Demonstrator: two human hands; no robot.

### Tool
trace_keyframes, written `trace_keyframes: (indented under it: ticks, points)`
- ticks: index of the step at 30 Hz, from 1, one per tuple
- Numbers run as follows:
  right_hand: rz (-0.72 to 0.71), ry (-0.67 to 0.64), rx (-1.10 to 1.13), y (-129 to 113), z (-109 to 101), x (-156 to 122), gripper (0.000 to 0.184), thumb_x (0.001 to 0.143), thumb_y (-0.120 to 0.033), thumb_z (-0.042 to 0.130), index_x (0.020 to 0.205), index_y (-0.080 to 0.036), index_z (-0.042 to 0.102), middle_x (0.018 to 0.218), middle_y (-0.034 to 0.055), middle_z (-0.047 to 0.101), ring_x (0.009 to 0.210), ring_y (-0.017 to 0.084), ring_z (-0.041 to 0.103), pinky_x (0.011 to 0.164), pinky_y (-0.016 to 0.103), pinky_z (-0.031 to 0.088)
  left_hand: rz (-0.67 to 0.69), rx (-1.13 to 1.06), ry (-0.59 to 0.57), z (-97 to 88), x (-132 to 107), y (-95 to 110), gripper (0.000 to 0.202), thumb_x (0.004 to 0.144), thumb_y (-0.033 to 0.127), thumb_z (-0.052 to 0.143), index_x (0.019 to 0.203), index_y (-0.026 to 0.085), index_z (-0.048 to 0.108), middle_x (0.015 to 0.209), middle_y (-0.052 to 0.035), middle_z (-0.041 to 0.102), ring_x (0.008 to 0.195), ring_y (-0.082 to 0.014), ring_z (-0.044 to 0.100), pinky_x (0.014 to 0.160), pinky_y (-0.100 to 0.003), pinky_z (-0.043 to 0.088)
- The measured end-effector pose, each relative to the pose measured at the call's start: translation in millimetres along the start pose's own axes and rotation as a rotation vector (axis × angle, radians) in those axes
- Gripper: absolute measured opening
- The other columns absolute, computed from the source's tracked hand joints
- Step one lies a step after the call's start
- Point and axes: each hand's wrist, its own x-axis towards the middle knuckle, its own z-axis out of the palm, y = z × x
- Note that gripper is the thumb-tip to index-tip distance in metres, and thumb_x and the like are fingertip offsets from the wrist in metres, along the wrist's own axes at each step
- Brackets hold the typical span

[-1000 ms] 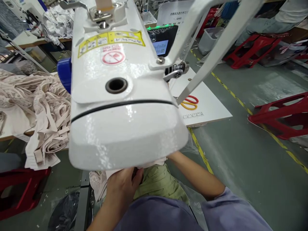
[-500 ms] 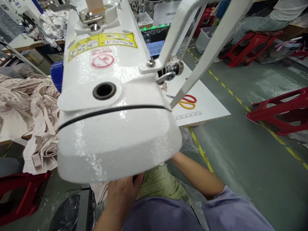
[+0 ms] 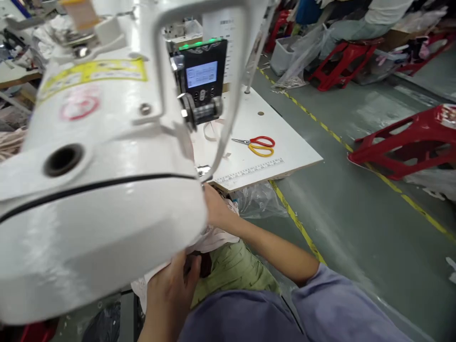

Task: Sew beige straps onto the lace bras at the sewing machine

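Note:
A big white sewing machine head (image 3: 99,180) fills the left of the view and hides most of what lies under it. My left hand (image 3: 171,289) reaches up beneath its near end, thumb raised, resting on pale pink fabric (image 3: 213,240); its fingers are hidden. My right hand (image 3: 213,206) is pushed in under the machine from the right, just below the table edge, touching the same fabric, with its fingers out of sight. Red and yellow scissors (image 3: 258,145) lie on the white table (image 3: 285,152), apart from both hands.
A black control panel with a lit screen (image 3: 202,76) stands behind the machine. Red plastic stools (image 3: 402,142) sit on the grey floor to the right, along a yellow striped line (image 3: 295,223). A person sits on a red stool (image 3: 338,61) at the back.
The view has swung right, so the machine head now sits further left and closer. My right hand's wrist has come into sight at the table edge. My left hand stays under the machine.

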Motion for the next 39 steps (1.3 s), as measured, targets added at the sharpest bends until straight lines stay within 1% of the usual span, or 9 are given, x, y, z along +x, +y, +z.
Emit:
trace_keyframes:
  ticks: [4,8,10,16,21,24,32,35,39]
  points:
    - [0.003,0.182,0.127,6,3,-10,0.011,0.09,-0.027,0.057,0.099,-0.02,0.06,0.114,0.0067,0.055,0.083,0.015,0.054,0.074,0.029,0.048,-0.008,0.046,0.009,-3.7,0,-1,0.061,0.093,0.036,0.056,0.148,0.019,0.038,0.092,-0.0104,0.077,0.073,-0.0239,0.073,0.05,-0.024,0.048]
    - [0.051,0.263,0.207,11,-2,-25,0.01,0.092,-0.026,0.055,0.1,-0.02,0.058,0.108,0.0047,0.056,0.077,0.012,0.052,0.07,0.027,0.045,0.033,0.111,0.007,-10.6,0,2,0.059,0.093,0.038,0.054,0.148,0.02,0.038,0.111,-0.0138,0.074,0.09,-0.0271,0.074,0.056,-0.024,0.052]
    - [0.091,0.25,0.233,12,-5,-32,0.01,0.093,-0.027,0.054,0.099,-0.021,0.058,0.103,0.0037,0.056,0.077,0.013,0.052,0.068,0.027,0.043,0.027,0.15,0.01,-13.9,-1,4,0.058,0.094,0.039,0.053,0.147,0.02,0.039,0.115,-0.0142,0.072,0.089,-0.0273,0.074,0.055,-0.025,0.052]
    - [0.173,0.161,0.229,11,-8,-48,0.014,0.096,-0.032,0.05,0.097,-0.021,0.059,0.094,0.0029,0.056,0.08,0.015,0.053,0.066,0.028,0.041,-0.028,0.151,-0.052,-17.2,-2,8,0.058,0.094,0.037,0.052,0.147,0.018,0.04,0.087,-0.0092,0.077,0.065,-0.0199,0.072,0.048,-0.021,0.046]
    - [0.211,0.135,0.26,9,-6,-58,0.016,0.095,-0.034,0.051,0.095,-0.021,0.059,0.093,0.0019,0.057,0.078,0.014,0.052,0.067,0.028,0.041,0.003,0.173,-0.057,-16.8,1,13,0.058,0.095,0.038,0.051,0.148,0.02,0.037,0.11,-0.0119,0.074,0.078,-0.0213,0.073,0.05,-0.021,0.046]
    - [0.227,0.111,0.287,5,-5,-63,0.014,0.093,-0.034,0.054,0.094,-0.02,0.059,0.094,0.0018,0.058,0.081,0.014,0.054,0.069,0.027,0.042,-0.016,0.171,-0.084,-15.7,1,15,0.059,0.095,0.038,0.051,0.149,0.02,0.035,0.11,-0.0112,0.074,0.073,-0.0201,0.073,0.047,-0.021,0.044]
    - [0.15,0.123,0.381,2,-1,-71,0.02,0.088,-0.038,0.062,0.092,-0.019,0.057,0.092,0.0022,0.057,0.08,0.014,0.054,0.075,0.028,0.045,0.0,0.055,-0.053,-12.1,2,18,0.057,0.094,0.034,0.052,0.148,0.02,0.039,0.076,-0.0066,0.075,0.06,-0.0214,0.07,0.052,-0.025,0.048]
    - [0.131,0.124,0.349,3,-1,-73,0.024,0.088,-0.043,0.061,0.092,-0.019,0.057,0.093,0.0029,0.058,0.082,0.015,0.055,0.077,0.029,0.045,-0.003,0.033,-0.054,-11.8,1,16,0.059,0.094,0.035,0.052,0.149,0.019,0.036,0.085,-0.0095,0.076,0.068,-0.0245,0.072,0.055,-0.029,0.051]
    - [0.091,0.104,0.247,2,-3,-76,0.033,0.087,-0.052,0.061,0.094,-0.02,0.057,0.094,0.0032,0.058,0.082,0.016,0.056,0.076,0.029,0.046,-0.02,0.042,0.019,-10.8,-5,16,0.077,0.092,0.038,0.054,0.154,0.011,0.017,0.103,-0.019,0.073,0.081,-0.0287,0.073,0.055,-0.031,0.053]
